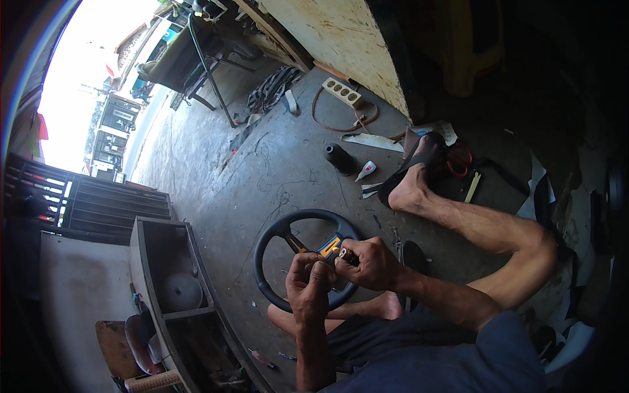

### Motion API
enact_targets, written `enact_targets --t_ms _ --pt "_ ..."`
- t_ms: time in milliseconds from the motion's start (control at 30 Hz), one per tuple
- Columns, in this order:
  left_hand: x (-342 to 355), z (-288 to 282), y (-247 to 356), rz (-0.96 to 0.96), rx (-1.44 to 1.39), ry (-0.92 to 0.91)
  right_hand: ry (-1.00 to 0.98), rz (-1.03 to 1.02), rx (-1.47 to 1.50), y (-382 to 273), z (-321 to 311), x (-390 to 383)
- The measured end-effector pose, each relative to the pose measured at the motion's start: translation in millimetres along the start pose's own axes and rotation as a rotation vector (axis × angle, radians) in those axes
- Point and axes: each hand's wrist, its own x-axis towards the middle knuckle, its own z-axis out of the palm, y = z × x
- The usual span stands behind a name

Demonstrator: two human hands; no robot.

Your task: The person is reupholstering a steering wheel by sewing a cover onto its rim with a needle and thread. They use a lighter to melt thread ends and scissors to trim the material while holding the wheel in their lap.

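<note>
Steering wheel [329,246], round with a smooth dark rim and a hub plate of yellow and blue, sits at the centre of the head view, behind two bare hands. At lower centre, the left hand [308,285] draws its fingers into a narrow pinch; whether anything lies between them cannot be told. Just right of it, the right hand [375,265] curls closed around a small dark object [351,259] with a shiny end. Above, on scuffed grey floor [223,187], stand a ribbed dark cone [339,159] and a small white bottle [366,171]; a cream, rectangular power strip [341,92] lies at upper centre. A box-shaped open cabinet [140,259] fills the lower left.
</note>
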Motion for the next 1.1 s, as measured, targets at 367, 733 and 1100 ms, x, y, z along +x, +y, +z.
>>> enact_targets --t_ms 367,733,1100 --pt "-0.4 -1.0 -0.6 -0.001 0.008 0.003 0.002 -0.007 -0.023 1.7 0.8 -0.5" --pt "-1.8 -3.9 0.6 0.004 -0.018 0.009 -0.172 0.232 0.529 4.6 -13.6 5.2" --pt "-1.7 -4.2 -5.5 0.019 0.060 0.000 -0.125 0.360 0.760 6.3 -13.2 3.3"
